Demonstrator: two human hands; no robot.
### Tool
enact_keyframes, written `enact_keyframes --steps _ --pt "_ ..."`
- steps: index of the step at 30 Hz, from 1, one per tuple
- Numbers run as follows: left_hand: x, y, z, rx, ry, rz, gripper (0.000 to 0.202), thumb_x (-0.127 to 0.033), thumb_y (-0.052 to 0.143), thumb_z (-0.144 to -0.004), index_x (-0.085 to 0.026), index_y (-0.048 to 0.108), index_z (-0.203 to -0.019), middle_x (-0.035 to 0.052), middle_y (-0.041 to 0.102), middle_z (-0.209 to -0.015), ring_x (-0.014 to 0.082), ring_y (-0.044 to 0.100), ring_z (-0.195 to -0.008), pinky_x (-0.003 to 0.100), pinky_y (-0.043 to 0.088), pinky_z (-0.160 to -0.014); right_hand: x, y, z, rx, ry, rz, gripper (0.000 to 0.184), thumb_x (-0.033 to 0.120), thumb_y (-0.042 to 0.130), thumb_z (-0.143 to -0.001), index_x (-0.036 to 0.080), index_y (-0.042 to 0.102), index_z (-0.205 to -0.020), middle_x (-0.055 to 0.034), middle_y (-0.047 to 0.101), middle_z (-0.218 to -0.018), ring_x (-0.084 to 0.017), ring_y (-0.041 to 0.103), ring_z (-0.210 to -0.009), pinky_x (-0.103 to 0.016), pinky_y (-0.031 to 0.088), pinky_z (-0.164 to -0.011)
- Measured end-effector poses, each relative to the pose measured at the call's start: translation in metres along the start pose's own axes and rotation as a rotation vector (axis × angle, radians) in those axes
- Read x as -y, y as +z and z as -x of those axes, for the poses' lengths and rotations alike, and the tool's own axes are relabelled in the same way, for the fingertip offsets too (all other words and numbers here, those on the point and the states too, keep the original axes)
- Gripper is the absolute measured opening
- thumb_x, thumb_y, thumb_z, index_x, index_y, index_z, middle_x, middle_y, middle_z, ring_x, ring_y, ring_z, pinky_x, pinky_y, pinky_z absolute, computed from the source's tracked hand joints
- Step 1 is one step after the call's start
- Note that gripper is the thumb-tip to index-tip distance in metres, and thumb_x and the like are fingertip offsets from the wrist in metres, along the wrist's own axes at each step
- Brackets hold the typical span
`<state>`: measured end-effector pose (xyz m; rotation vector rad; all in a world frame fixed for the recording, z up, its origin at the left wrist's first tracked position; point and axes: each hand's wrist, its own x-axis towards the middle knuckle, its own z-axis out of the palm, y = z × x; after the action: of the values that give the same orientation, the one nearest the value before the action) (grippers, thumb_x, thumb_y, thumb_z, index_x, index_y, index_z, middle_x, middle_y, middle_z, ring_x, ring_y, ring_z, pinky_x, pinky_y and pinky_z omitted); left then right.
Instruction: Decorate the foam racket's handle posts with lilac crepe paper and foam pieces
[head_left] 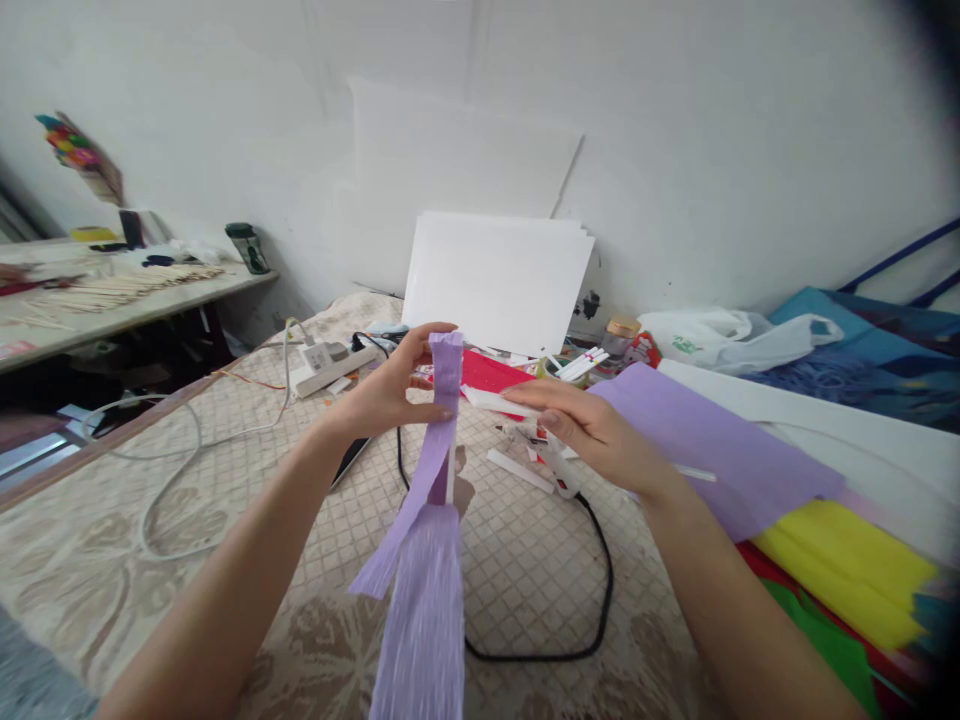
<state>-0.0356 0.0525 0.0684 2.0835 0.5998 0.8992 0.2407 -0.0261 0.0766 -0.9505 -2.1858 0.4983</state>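
Observation:
My left hand [390, 390] is closed on the upper end of a purple crepe paper strip [448, 365], thumb in front. The strip hangs down at a slant, and a white edge shows beside it. Below it hangs a finely cut purple paper fringe [424, 610]. On the right, my right hand [592, 425] pinches a flat white strip [496, 402] that points toward the purple paper, apart from it. Under the right hand a white glue gun [559, 468] lies on the patterned tablecloth, its black cord looping forward. A second white strip [520, 471] lies beside the gun.
Purple paper [690, 450], yellow paper [847, 570] and green sheets lie at the right. White boards [499, 280] lean against the wall. A power strip [330, 372] with a looping white cable is at the left. White sticks [581, 364] and a plastic bag [735, 338] stand behind.

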Motion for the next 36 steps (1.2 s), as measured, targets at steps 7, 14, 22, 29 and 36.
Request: enact_keyframes --steps 7,14,22,29,36 --pt "-0.002 -0.003 -0.001 0.053 0.063 0.109 0.063 -0.023 0.058 -0.091 -0.029 0.028 -0.146 0.0121 0.050 -0.133 0.0252 0.048 -0.126 0.029 0.053 -0.087 0.004 0.000 -0.001 0.067 -0.036 -0.018 0.035 0.039 0.044 -0.101 0.029 0.060 -0.131 -0.0037 0.065 -0.131 -0.019 0.056 -0.125 -0.040 0.042 -0.108" --pt "0.002 -0.006 0.000 0.068 0.066 0.116 0.068 -0.020 0.062 -0.089 -0.030 0.028 -0.146 0.0109 0.052 -0.130 0.0228 0.052 -0.120 0.030 0.052 -0.090 0.004 0.006 0.001 -0.030 0.209 -0.031 0.044 0.046 0.038 -0.101 0.022 0.062 -0.129 -0.0094 0.069 -0.118 -0.020 0.067 -0.101 -0.037 0.054 -0.088" --pt "-0.005 -0.004 0.000 0.035 0.053 0.142 0.059 -0.021 0.058 -0.092 -0.027 0.031 -0.144 0.0124 0.051 -0.132 0.0221 0.051 -0.121 0.028 0.052 -0.090 0.001 0.012 0.001 -0.001 0.392 -0.326 0.052 0.054 0.049 -0.094 0.014 0.065 -0.122 -0.0071 0.071 -0.084 -0.015 0.066 -0.066 -0.022 0.049 -0.047" --pt "-0.006 -0.005 0.000 0.019 0.062 0.103 0.056 -0.020 0.059 -0.091 -0.025 0.035 -0.141 0.0102 0.054 -0.125 0.0197 0.054 -0.115 0.028 0.050 -0.091 0.010 0.028 0.033 -0.004 0.334 0.082 0.038 0.035 0.040 -0.099 0.021 0.060 -0.129 -0.0104 0.065 -0.127 -0.024 0.060 -0.118 -0.042 0.047 -0.101" --pt "-0.003 -0.007 -0.001 0.023 0.060 0.121 0.057 -0.020 0.060 -0.090 -0.026 0.034 -0.141 0.0108 0.053 -0.127 0.0204 0.053 -0.116 0.026 0.051 -0.087 0.015 0.094 0.091 0.223 0.327 0.441 0.044 0.023 0.062 -0.086 0.018 0.056 -0.129 -0.0154 0.062 -0.125 -0.033 0.057 -0.115 -0.054 0.050 -0.095"
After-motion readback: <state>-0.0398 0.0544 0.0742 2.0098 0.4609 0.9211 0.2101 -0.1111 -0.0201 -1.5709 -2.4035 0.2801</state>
